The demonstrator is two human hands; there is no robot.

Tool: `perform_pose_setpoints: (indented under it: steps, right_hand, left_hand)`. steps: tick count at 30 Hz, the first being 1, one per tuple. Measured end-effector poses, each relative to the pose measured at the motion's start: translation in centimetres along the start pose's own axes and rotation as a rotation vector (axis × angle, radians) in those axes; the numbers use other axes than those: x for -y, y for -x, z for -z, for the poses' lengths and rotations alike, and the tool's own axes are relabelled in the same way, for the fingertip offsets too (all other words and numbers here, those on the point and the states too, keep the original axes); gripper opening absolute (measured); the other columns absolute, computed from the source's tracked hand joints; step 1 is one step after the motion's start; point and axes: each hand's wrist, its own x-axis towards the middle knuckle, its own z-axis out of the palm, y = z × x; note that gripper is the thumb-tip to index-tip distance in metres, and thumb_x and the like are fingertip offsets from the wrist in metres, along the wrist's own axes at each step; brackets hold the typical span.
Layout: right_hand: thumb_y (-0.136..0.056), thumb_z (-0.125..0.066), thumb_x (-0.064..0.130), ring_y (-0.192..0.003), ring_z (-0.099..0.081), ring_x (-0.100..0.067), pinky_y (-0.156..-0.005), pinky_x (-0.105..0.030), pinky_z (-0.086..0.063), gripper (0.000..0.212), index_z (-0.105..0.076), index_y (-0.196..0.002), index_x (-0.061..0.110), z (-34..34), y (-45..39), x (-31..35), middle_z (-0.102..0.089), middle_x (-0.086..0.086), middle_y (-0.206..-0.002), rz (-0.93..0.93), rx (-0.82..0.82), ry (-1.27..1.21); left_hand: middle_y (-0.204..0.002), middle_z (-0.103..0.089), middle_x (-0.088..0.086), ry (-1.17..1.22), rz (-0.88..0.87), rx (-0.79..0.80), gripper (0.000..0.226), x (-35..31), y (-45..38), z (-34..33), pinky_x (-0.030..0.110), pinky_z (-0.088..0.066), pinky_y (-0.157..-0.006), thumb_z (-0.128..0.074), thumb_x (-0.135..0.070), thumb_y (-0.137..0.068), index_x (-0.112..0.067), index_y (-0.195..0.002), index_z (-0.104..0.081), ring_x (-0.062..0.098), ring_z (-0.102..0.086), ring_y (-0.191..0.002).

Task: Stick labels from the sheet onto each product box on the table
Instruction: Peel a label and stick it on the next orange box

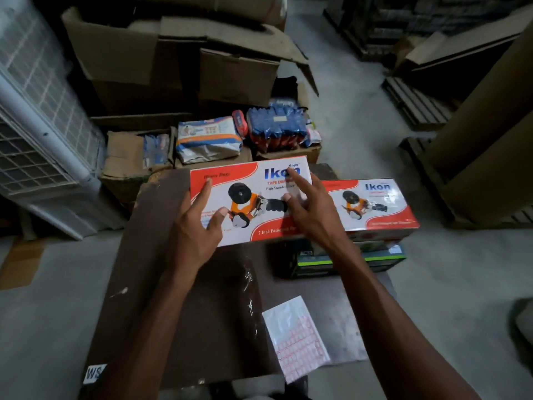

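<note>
Both hands flat-fingered on the front tape-dispenser box, nothing gripped.

I see my left hand [196, 223] on the left end of the white-and-red "Ikon" tape dispenser carton [253, 197], fingers straight and spread, fingertips touching its top face, not curled round it. My right hand [310, 209] is on the right end, index finger extended onto the blue logo, other fingers loosely resting on the print; released too. That carton sits at 12 o'clock on the dark brown tabletop [161, 255]. A second identical Ikon carton [375, 206] lies just beside it at 2 o'clock, stacked on a black-and-green box [346, 262]. The white sheet of small red-printed labels [297, 336] lies flat at 5 o'clock near the table's front edge, well apart from both hands.
</note>
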Motion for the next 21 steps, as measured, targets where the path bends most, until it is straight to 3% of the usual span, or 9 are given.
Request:
perform_pose_setpoints:
  steps: [2,6,9,11,14,17,21]
  right_hand:
    - [-0.101,-0.058,0.042,-0.121,-0.063,-0.024,-0.094,-0.048,-0.060,0.052,-0.043,-0.151,0.046,3.5,-0.8,-1.1,-0.041,0.002,-0.155,-0.058,-0.001,0.000]
    - [-0.098,-0.054,0.045,-0.110,-0.067,-0.024,-0.096,-0.044,-0.057,0.052,-0.046,-0.149,0.047,10.4,-1.6,-4.4,-0.054,-0.001,-0.145,-0.140,-0.047,0.048]
    - [-0.100,-0.051,0.036,-0.105,-0.068,-0.024,-0.095,-0.038,-0.055,0.048,-0.053,-0.148,0.042,15.0,-2.1,-7.4,-0.064,-0.004,-0.134,-0.213,-0.053,0.066]
    - [-0.095,-0.048,0.039,-0.106,-0.070,-0.025,-0.097,-0.044,-0.058,0.051,-0.053,-0.146,0.044,17.4,-2.5,-9.5,-0.067,-0.006,-0.132,-0.247,-0.037,0.017]
    - [-0.103,-0.049,0.033,-0.099,-0.074,-0.025,-0.091,-0.050,-0.061,0.044,-0.053,-0.145,0.046,20.1,-2.9,-12.0,-0.067,-0.008,-0.133,-0.308,-0.002,-0.028]
    - [-0.104,-0.049,0.036,-0.097,-0.074,-0.027,-0.089,-0.052,-0.061,0.042,-0.050,-0.142,0.055,21.9,-3.7,-13.9,-0.065,-0.011,-0.136,-0.332,0.016,-0.003]
    - [-0.107,-0.049,0.032,-0.101,-0.070,-0.029,-0.086,-0.049,-0.062,0.043,-0.048,-0.147,0.048,22.5,-3.9,-15.6,-0.056,-0.014,-0.147,-0.362,0.030,0.028]
  left_hand:
    - [-0.156,-0.041,0.001,0.024,-0.035,0.026,0.067,-2.6,-1.1,-1.9,0.048,-0.059,-0.091,-0.067,-0.038,-0.095,-0.043,-0.154,-0.035,0.026,-0.053,-0.131]
    - [-0.157,-0.044,-0.001,0.047,-0.061,0.067,0.060,-8.5,-2.7,-6.6,0.033,-0.045,-0.108,-0.064,-0.045,-0.096,-0.035,-0.152,-0.044,0.018,-0.047,-0.139]
    - [-0.156,-0.046,-0.003,0.050,-0.088,0.149,0.059,-11.6,-3.5,-10.4,0.033,-0.041,-0.113,-0.060,-0.050,-0.096,-0.036,-0.151,-0.045,0.015,-0.045,-0.141]
    - [-0.155,-0.047,-0.001,0.028,-0.086,0.180,0.059,-13.3,-3.6,-12.8,0.037,-0.043,-0.112,-0.061,-0.048,-0.096,-0.036,-0.151,-0.044,0.018,-0.048,-0.139]
    - [-0.158,-0.043,0.000,0.027,-0.051,0.210,0.059,-15.7,-3.6,-16.0,0.037,-0.042,-0.113,-0.061,-0.040,-0.099,-0.034,-0.154,-0.040,0.020,-0.044,-0.143]
    - [-0.159,-0.042,0.002,0.026,0.006,0.225,0.060,-17.1,-3.7,-18.4,0.029,-0.046,-0.101,-0.057,-0.034,-0.102,-0.034,-0.157,-0.033,0.019,-0.045,-0.140]
    - [-0.153,-0.050,0.002,0.005,0.042,0.262,0.058,-17.4,-3.4,-20.4,0.021,-0.049,-0.072,-0.055,-0.031,-0.104,-0.034,-0.158,-0.032,0.004,-0.060,-0.109]
